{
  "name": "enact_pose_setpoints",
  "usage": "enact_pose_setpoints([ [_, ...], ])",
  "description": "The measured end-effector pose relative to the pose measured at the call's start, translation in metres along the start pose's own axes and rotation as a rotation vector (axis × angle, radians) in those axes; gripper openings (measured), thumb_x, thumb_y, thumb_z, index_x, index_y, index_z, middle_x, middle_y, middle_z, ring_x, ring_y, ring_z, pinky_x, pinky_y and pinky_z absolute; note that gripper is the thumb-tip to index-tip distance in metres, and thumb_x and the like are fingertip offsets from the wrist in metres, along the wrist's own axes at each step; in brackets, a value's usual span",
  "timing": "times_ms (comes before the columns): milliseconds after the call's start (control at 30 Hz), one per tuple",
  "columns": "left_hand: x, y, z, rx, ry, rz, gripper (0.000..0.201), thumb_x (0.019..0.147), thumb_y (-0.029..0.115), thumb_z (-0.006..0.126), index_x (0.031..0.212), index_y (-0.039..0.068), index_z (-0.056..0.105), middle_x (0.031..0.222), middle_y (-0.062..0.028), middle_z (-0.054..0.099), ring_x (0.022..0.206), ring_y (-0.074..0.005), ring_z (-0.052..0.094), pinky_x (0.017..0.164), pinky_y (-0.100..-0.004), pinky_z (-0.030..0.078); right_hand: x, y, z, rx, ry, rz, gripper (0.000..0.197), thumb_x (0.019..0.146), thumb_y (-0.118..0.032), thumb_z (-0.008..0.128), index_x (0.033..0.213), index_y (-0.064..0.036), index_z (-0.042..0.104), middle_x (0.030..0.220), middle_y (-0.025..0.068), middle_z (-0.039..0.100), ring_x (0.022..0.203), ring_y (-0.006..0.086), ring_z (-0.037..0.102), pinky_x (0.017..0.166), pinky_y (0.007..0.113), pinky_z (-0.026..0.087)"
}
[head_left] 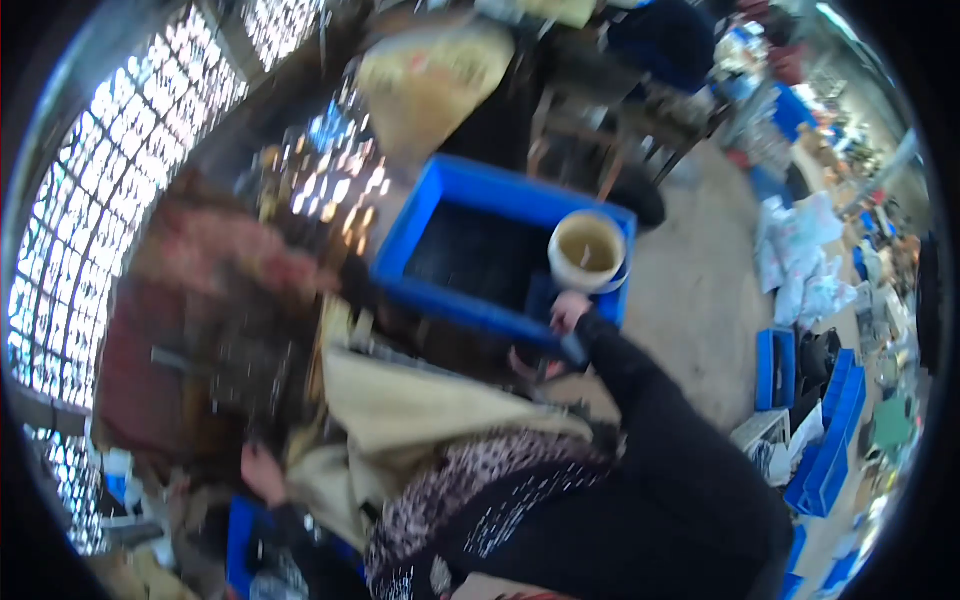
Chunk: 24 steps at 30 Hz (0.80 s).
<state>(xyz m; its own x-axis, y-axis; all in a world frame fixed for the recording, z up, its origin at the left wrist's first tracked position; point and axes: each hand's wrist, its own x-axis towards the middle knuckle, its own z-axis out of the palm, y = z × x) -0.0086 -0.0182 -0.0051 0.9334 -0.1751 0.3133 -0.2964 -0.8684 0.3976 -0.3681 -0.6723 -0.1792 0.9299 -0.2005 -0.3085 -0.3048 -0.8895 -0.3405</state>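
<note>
Blue plastic crate (470, 205), rectangular with a dark inside, sits at the centre of the view, tilted so its near right corner points toward the person. A round cream-white bucket (588, 250) stands in the crate's right far corner; its rim is pale and its inside looks murky yellow-brown. The right hand (567, 311) comes up from a black sleeve (650, 420) and rests on the crate's near right rim, just below the bucket; whether its fingers are curled over the rim or only touching it cannot be told through the blur. The left hand (262, 472) is low at the left, well apart from the right, beside pale cloth (400, 415) and a dark reddish mass (200, 330) too smeared to name; its grip cannot be told either.

Much of the picture is motion-blurred. The person's patterned garment (470, 490) fills the near centre and hides whatever lies under the crate's near edge. A tan sack (430, 80) stands far behind the crate, and a barred window (120, 180) curves along the left.

To the right of the crate lies bare grey floor (700, 310), open up to a row of smaller blue bins (815, 420) and scattered white wrappings (800, 260) at the right edge.
</note>
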Motion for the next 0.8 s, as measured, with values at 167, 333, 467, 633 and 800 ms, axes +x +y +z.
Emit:
enact_pose_setpoints([
  [167,0.005,-0.008,0.008,0.071,-0.095,-0.109,0.027,0.088,0.018,0.057,0.105,-0.001,0.067,0.101,-0.0209,0.068,0.095,-0.0348,0.065,0.083,-0.0378,0.05,0.025,-0.028,-0.008,1.367,0.231,0.887,0.016,0.088,-0.015,0.047,0.076,-0.0057,0.053,0.061,0.0115,0.054,0.051,0.0269,0.055,0.045,0.043,0.049],
  [333,0.005,0.002,0.003,0.016,-0.121,-0.179,0.028,0.088,0.018,0.057,0.106,-0.002,0.066,0.1,-0.0194,0.069,0.095,-0.0311,0.066,0.084,-0.036,0.05,0.055,-0.037,-0.007,1.36,0.205,1.24,0.015,0.09,-0.016,0.047,0.08,-0.0076,0.053,0.063,0.0092,0.053,0.057,0.0246,0.056,0.049,0.042,0.05],
  [467,0.005,-0.002,0.0,0.025,-0.152,-0.211,0.029,0.088,0.018,0.058,0.107,-0.002,0.066,0.101,-0.0185,0.069,0.096,-0.0292,0.066,0.084,-0.035,0.049,0.069,-0.046,-0.013,1.398,0.188,1.281,0.017,0.093,-0.019,0.046,0.083,-0.0073,0.052,0.069,0.0091,0.054,0.06,0.0238,0.057,0.051,0.041,0.051],
  [633,0.002,-0.002,-0.003,0.024,-0.173,-0.223,0.03,0.088,0.019,0.058,0.108,-0.003,0.066,0.101,-0.0185,0.069,0.096,-0.0292,0.066,0.085,-0.0348,0.049,0.083,-0.054,-0.012,1.415,0.198,1.249,0.017,0.096,-0.02,0.044,0.088,-0.0074,0.052,0.075,0.0094,0.055,0.065,0.0248,0.059,0.055,0.041,0.052],
  [800,0.004,0.0,0.001,0.005,-0.173,-0.245,0.03,0.089,0.019,0.059,0.109,-0.002,0.066,0.102,-0.0182,0.069,0.096,-0.0287,0.066,0.085,-0.0346,0.049,0.095,-0.049,-0.01,1.437,0.198,1.224,0.016,0.096,-0.021,0.044,0.091,-0.0074,0.051,0.074,0.01,0.055,0.069,0.0267,0.061,0.056,0.042,0.053],
])
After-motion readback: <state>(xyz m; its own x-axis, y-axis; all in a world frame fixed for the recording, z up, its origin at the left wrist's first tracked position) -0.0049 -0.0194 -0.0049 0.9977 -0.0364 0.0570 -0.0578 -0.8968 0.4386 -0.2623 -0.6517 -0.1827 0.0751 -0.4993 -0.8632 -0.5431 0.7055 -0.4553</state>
